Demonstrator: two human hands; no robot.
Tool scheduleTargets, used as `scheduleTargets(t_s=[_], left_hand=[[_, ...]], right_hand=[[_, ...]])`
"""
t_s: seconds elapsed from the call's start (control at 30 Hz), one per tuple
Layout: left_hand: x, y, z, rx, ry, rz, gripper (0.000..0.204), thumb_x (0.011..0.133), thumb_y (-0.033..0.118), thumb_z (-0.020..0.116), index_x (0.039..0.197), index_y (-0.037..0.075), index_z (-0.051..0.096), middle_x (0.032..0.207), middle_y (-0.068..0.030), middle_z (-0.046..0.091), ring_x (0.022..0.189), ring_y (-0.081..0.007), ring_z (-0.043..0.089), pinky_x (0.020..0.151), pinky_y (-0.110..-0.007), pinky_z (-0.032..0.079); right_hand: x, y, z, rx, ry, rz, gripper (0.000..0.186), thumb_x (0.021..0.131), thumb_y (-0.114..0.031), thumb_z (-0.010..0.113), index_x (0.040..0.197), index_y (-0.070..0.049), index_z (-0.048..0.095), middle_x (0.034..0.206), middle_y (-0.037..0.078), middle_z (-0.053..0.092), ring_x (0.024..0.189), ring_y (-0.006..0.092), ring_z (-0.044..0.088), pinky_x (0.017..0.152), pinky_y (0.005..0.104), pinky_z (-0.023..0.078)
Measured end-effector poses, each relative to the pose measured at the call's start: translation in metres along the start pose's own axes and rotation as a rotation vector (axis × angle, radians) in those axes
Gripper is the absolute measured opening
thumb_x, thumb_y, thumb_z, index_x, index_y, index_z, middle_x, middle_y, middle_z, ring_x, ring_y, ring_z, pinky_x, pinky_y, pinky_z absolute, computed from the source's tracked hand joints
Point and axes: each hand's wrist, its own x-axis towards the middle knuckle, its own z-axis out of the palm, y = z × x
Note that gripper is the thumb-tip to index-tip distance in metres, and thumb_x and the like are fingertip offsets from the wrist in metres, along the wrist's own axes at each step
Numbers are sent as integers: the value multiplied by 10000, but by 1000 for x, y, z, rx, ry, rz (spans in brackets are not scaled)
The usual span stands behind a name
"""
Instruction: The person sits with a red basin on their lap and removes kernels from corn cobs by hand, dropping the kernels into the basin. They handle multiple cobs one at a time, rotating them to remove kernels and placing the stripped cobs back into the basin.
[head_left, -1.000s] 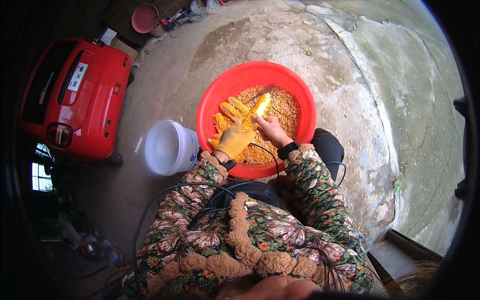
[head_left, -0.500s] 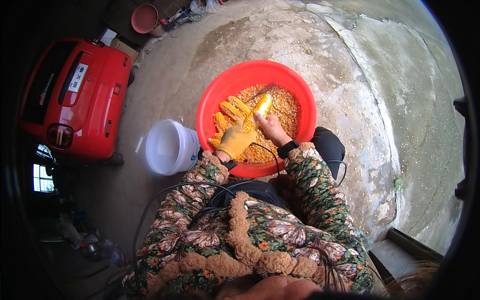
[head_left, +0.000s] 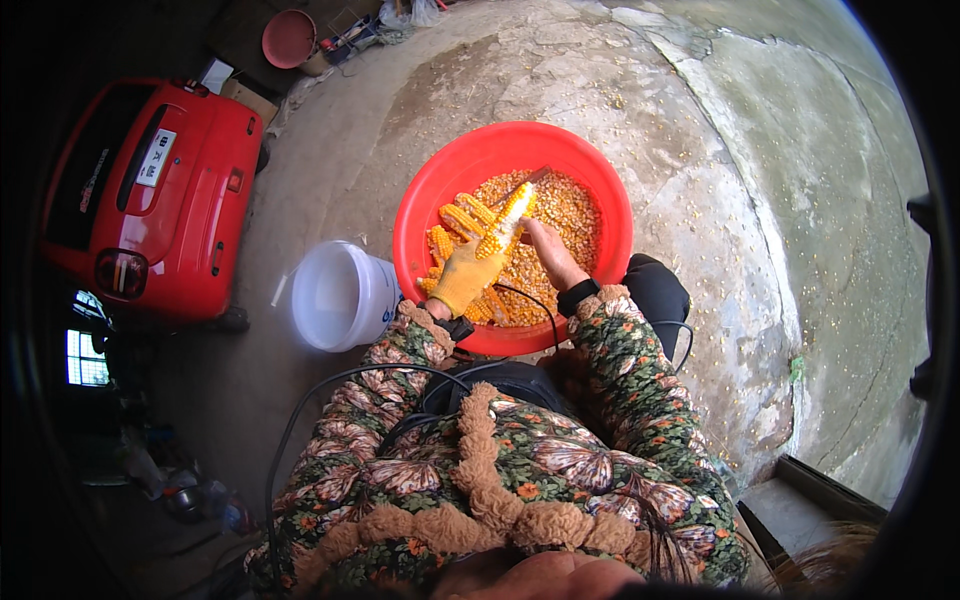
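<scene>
A yellow corn cob (head_left: 514,212) with a pale bare strip along its right side slants up over the basin. My left hand (head_left: 466,278), in a yellow work glove, is closed round its lower end. Bare and with a dark band at the wrist, my right hand (head_left: 552,256) presses its fingers against the cob's right side; its fingertips are partly hidden. Both hands are over a red basin (head_left: 612,215). Loose corn kernels (head_left: 572,215) cover the basin's right part, and several more cobs (head_left: 466,218) lie along its left side.
A flat dark tool (head_left: 540,176) lies on the kernels. Left of the basin stands a white bucket (head_left: 330,298). A thin black cable (head_left: 535,297) runs into the basin. Farther left is a red car (head_left: 190,200). Kernels are scattered on the cracked concrete floor (head_left: 690,200).
The cob has shifted slightly left and lower, and its pale strip shows more. My right hand has slid a little to the right, with less of it covering the cob.
</scene>
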Motion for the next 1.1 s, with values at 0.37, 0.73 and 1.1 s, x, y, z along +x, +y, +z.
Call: scheduleTargets(t_s=[0.37,0.73,1.1], left_hand=[[-14,-6,-21,-731,-387,-270,313,904,358,518,1015,80,608,703,-21,610,515,-67,522,395,-186,317],[-14,-11,5,-619,-269,-130,317,923,393,469,945,99,586,655,-32,563,410,-79,419,363,-208,288],[-17,-2,-5,-902,-361,-390,302,920,385,504,946,90,569,612,-40,551,380,-96,421,350,-210,296]], right_hand=[[-9,-28,4,546,-315,94,302,960,-276,544,1192,-84,512,1100,15,593,1016,127,553,878,322,445],[-11,-22,12,505,-177,99,320,945,-232,575,1193,-49,493,1095,32,588,1010,129,552,877,303,458],[-13,-24,8,480,-325,58,396,927,-178,605,1261,-33,451,1147,55,575,1041,143,560,893,306,471]])
